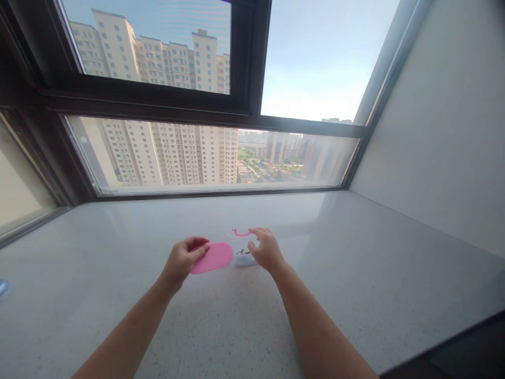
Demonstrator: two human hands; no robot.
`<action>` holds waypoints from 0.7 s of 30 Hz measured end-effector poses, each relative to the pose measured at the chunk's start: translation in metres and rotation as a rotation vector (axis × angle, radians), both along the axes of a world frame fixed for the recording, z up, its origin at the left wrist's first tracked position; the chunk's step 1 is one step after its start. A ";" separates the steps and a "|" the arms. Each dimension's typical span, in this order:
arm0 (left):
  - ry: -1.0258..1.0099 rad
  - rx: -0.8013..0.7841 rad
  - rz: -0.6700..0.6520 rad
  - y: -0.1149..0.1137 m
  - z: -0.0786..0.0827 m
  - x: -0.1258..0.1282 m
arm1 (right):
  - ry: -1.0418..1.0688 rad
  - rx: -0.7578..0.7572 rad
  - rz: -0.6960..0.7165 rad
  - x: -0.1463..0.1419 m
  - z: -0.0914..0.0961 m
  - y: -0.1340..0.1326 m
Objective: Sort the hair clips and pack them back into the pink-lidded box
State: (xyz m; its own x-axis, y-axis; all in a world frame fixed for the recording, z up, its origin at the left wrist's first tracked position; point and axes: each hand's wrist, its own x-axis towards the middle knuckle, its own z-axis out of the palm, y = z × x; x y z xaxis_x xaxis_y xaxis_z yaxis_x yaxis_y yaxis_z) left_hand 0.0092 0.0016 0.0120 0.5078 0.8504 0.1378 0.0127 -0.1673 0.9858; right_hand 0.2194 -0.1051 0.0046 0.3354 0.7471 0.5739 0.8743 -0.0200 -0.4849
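Note:
A flat pink oval lid (218,257) is pinched between the thumb and fingers of my left hand (184,259). Just right of it, on the pale counter, stands a small clear container (245,260) with a few small dark items (243,252) inside, too small to name. Behind the container's body shows a curved pink strip (241,233), perhaps its handle or clasp. My right hand (267,248) is at the container's right side, thumb and forefinger apart. Its forefinger reaches the right end of the pink strip; whether it touches is unclear.
The speckled pale counter (236,326) runs back to a dark-framed window (197,195). A white wall (434,131) rises on the right. At the far left edge lies part of a shiny bluish object (3,287). A dark edge (445,342) borders the lower right.

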 end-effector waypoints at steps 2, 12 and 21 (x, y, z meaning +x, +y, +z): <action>-0.030 0.033 0.016 0.003 0.006 0.009 | 0.071 0.086 -0.014 -0.001 0.002 -0.001; 0.078 0.230 0.049 0.006 0.006 0.093 | 0.322 0.218 -0.028 0.001 -0.001 -0.001; 0.204 0.441 0.121 0.010 -0.011 0.107 | 0.213 0.078 -0.291 0.019 -0.011 0.003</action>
